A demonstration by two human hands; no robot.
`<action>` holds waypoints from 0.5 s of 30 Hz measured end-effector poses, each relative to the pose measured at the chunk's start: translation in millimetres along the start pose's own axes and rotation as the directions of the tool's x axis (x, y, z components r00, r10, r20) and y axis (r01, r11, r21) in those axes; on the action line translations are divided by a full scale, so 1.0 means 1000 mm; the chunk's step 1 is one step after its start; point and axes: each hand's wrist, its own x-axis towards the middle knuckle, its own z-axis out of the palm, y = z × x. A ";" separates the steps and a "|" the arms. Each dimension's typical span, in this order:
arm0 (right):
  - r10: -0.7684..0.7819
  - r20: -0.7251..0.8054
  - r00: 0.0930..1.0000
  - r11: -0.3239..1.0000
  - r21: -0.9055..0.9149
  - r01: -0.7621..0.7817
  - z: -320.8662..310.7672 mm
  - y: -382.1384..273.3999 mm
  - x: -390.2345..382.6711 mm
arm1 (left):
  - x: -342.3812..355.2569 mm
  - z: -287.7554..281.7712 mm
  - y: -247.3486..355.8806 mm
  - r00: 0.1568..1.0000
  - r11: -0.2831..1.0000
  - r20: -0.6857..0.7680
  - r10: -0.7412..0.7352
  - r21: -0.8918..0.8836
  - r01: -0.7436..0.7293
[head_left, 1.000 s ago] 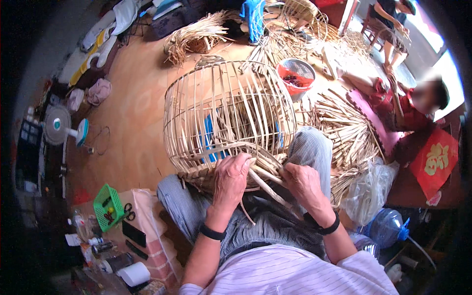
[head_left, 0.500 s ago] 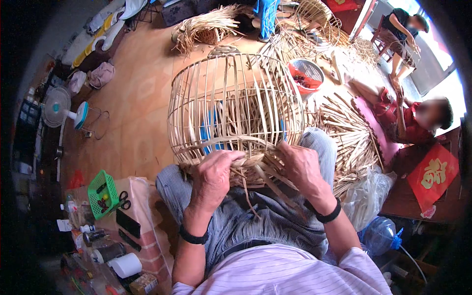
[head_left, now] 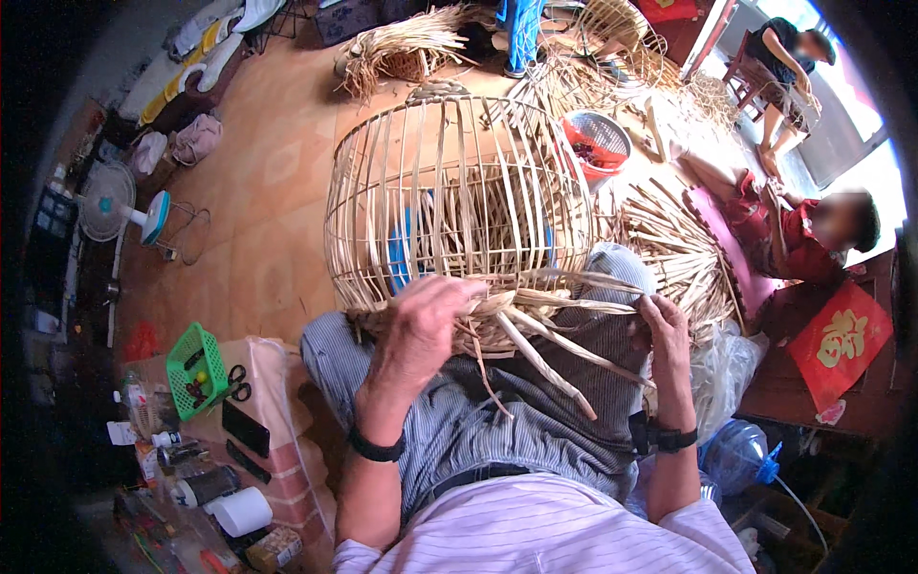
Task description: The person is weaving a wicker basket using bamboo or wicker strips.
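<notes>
An open cage-like basket frame of pale strips rests before my knees, with a braided band along its near lower edge. My left hand is closed on that band, its fingertips partly hidden. My right hand pinches a long dried strip drawn out to the right of the basket. Several loose strip ends hang from the band over my legs. More strips and something blue show through the bars.
Strip piles, a colander with a red basin, a fan, a side table with green basket and scissors, and a plastic jug surround me. Co-workers sit at the right; another person's blue-clad legs stand behind.
My right hand has moved from the band outward to the right, pulling a strip taut. My left hand has shifted slightly left and up, staying at the band.
</notes>
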 end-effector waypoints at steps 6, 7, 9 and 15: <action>-0.505 -0.119 0.855 0.790 -0.464 0.401 -0.009 -0.001 0.007 | 0.002 -0.016 0.005 0.999 0.999 -0.014 -0.052 0.014 0.052; -0.626 -0.130 0.769 0.683 -0.567 0.460 0.003 -0.017 0.001 | 0.000 -0.011 0.006 0.999 0.999 0.005 -0.035 0.012 0.035; -0.789 -0.105 0.605 0.500 -0.681 0.535 0.026 -0.043 -0.013 | 0.006 0.000 0.006 0.997 1.000 0.067 0.028 -0.004 -0.028; -0.667 0.465 0.583 0.255 -0.592 0.764 0.106 -0.032 -0.014 | 0.003 0.007 0.008 0.984 0.995 0.177 0.020 0.090 -0.036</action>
